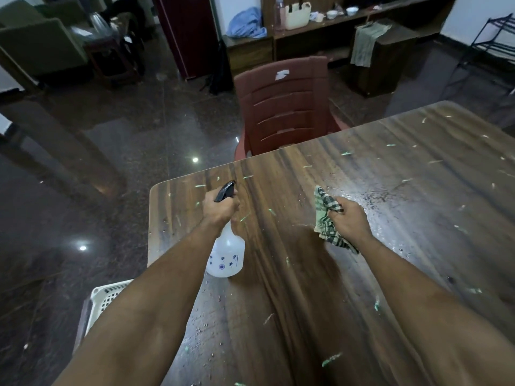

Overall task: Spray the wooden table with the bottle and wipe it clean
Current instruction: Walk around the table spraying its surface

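A translucent white spray bottle point(226, 253) with small blue flower prints and a black trigger head stands near the left edge of a dark wooden table point(376, 190); whether its base rests on the wood or hangs just above it cannot be told. The left hand point(220, 207) grips the bottle's neck, fingers curled round it just under the black nozzle, which points toward the far side. To the right, well apart from the bottle, the right hand point(348, 218) clutches a bunched green-and-black checked cloth point(327, 218), fingers folded tight around it, with the cloth's loose ends spilling out on the far and near sides of the fist, close to the tabletop. The table's surface is scattered with small pale green scraps and dark crumbs, and a wet sheen with fine droplets shows on the wood just right of the cloth. Both bare forearms reach in from the near edge. At the far side of the table stands a reddish-brown plastic chair point(284, 107). At the near left, beside the table and partly hidden by the left arm, is a white plastic basket point(107, 295) with a perforated wall. A dark polished floor point(111, 162) reflecting lights spreads to the left, with green armchairs point(41, 43) and a cluttered shelf point(334, 20) along the far wall.
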